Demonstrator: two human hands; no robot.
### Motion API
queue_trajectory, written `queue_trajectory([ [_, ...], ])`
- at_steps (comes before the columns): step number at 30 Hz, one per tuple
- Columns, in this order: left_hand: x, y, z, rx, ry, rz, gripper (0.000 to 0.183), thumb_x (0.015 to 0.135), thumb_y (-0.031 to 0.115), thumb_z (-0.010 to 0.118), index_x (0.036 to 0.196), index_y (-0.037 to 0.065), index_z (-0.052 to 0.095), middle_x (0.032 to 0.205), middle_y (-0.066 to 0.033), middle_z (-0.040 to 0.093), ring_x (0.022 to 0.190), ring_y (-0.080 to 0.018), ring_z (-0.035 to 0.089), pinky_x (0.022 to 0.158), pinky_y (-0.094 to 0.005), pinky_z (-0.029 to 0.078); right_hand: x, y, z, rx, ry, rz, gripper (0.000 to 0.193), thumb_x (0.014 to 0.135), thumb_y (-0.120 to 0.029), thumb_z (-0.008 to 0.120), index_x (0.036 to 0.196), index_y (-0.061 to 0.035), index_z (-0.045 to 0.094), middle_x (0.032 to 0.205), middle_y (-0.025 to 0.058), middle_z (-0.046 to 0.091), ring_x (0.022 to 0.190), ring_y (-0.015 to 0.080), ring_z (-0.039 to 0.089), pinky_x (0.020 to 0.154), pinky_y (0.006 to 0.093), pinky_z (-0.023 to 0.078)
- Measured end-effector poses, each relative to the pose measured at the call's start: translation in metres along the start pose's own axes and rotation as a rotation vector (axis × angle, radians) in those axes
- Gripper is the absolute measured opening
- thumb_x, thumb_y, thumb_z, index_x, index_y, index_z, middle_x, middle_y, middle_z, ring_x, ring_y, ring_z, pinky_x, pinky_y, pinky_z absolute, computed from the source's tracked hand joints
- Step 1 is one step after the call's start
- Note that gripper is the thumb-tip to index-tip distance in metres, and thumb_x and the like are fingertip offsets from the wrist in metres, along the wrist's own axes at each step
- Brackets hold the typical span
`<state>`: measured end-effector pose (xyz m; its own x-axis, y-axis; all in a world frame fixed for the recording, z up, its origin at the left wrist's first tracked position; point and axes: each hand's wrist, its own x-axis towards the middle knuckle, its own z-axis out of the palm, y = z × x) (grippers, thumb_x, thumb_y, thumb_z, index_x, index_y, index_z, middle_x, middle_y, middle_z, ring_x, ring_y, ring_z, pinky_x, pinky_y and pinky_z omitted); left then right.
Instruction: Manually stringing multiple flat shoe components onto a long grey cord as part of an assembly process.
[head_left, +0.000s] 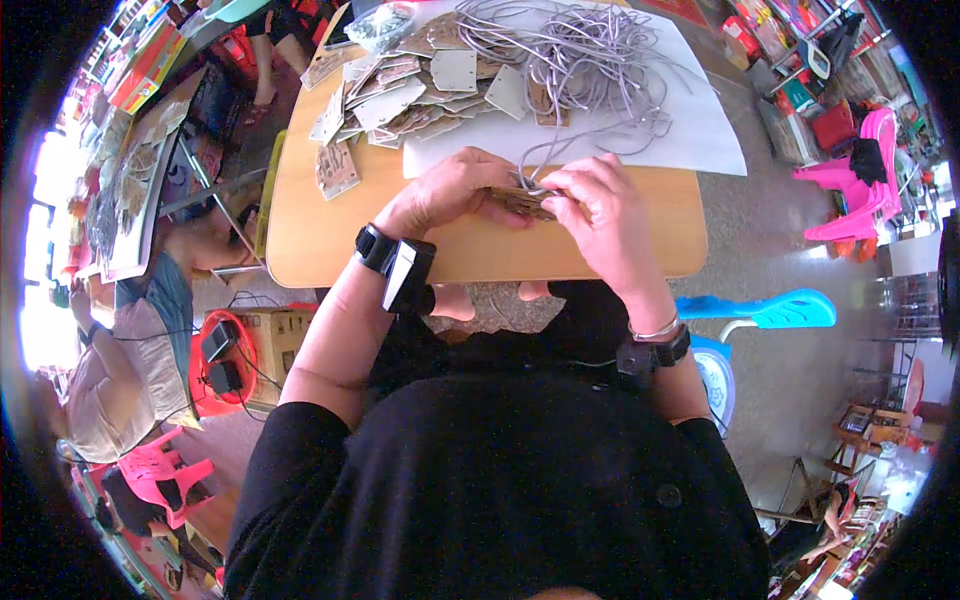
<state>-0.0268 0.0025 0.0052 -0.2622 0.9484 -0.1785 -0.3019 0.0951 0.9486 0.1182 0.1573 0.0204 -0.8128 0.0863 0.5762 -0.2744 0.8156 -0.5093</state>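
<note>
Holding a stiff brown card (520, 203) with a mottled face above the near part of the bench (480, 250); cannot tell whether single or layered. Curled closely around its left side with the left grip (452, 192); pinched at its right edge with the right grip (605, 215), thumb and forefinger nearly together, beside a smooth grey-lilac cord (545, 150). Heaped at the far left, squarish cards (420, 90), some pale and plain, others brown-patterned, overlapping too much to count. Tangled beside them in round, supple loops, a cord heap (590, 60), likewise uncountable. Also seen: one clear plastic bag (380, 28). Underneath, smooth wood-coloured bench with rounded corners, partly covered by one white sheet (690, 130). Around it, two pink plastic chairs (865, 185), one red basin (203, 385) with two black boxes (225, 377), and a grey floor (745, 245).
</note>
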Motion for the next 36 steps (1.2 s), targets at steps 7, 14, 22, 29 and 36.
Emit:
queue_trajectory([
  [7, 0.002, -0.003, -0.003, 0.167, -0.046, 0.090, 0.024, 0.085, 0.011, 0.050, 0.087, -0.010, 0.061, 0.092, -0.0175, 0.063, 0.085, -0.0257, 0.066, 0.079, -0.0318, 0.055, -0.001, 0.000, 0.006, -0.092, -0.002, -0.045, 0.006, 0.077, -0.008, 0.064, 0.082, -0.0061, 0.062, 0.080, 0.0064, 0.059, 0.081, 0.0261, 0.055, 0.077, 0.0364, 0.044],
  [14, 0.003, 0.002, 0.000, 0.031, 0.019, -0.022, 0.025, 0.085, 0.011, 0.048, 0.090, -0.012, 0.059, 0.094, -0.0194, 0.063, 0.084, -0.0269, 0.066, 0.078, -0.0313, 0.055, -0.014, 0.013, 0.010, 0.758, 0.066, 0.544, 0.007, 0.086, -0.011, 0.059, 0.086, -0.0042, 0.063, 0.086, 0.0021, 0.063, 0.079, 0.0122, 0.056, 0.074, 0.0284, 0.045],
  [22, 0.001, 0.005, 0.004, 0.045, 0.042, -0.054, 0.030, 0.084, 0.013, 0.049, 0.097, -0.012, 0.060, 0.099, -0.0205, 0.064, 0.084, -0.0266, 0.066, 0.079, -0.0311, 0.054, -0.012, 0.020, -0.011, 0.709, -0.096, 0.627, 0.021, 0.090, -0.021, 0.055, 0.096, -0.0029, 0.064, 0.086, 0.0018, 0.065, 0.079, 0.0075, 0.055, 0.077, 0.0250, 0.045],
  [29, 0.004, 0.002, 0.003, 0.111, 0.036, 0.021, 0.030, 0.084, 0.013, 0.049, 0.099, -0.011, 0.061, 0.098, -0.0184, 0.064, 0.087, -0.0231, 0.065, 0.081, -0.0304, 0.053, -0.010, 0.007, -0.012, 0.564, -0.014, 0.577, 0.010, 0.085, -0.013, 0.062, 0.084, -0.0034, 0.061, 0.081, 0.0028, 0.062, 0.080, 0.0120, 0.057, 0.076, 0.0286, 0.045],
  [36, 0.008, -0.007, -0.001, 0.107, 0.092, 0.098, 0.028, 0.085, 0.011, 0.050, 0.099, -0.009, 0.062, 0.096, -0.0150, 0.065, 0.086, -0.0185, 0.064, 0.080, -0.0278, 0.052, -0.001, -0.002, -0.005, -0.319, 0.071, -0.026, 0.011, 0.073, -0.008, 0.066, 0.078, -0.0059, 0.057, 0.078, 0.0079, 0.053, 0.080, 0.0287, 0.054, 0.072, 0.0395, 0.044],
])
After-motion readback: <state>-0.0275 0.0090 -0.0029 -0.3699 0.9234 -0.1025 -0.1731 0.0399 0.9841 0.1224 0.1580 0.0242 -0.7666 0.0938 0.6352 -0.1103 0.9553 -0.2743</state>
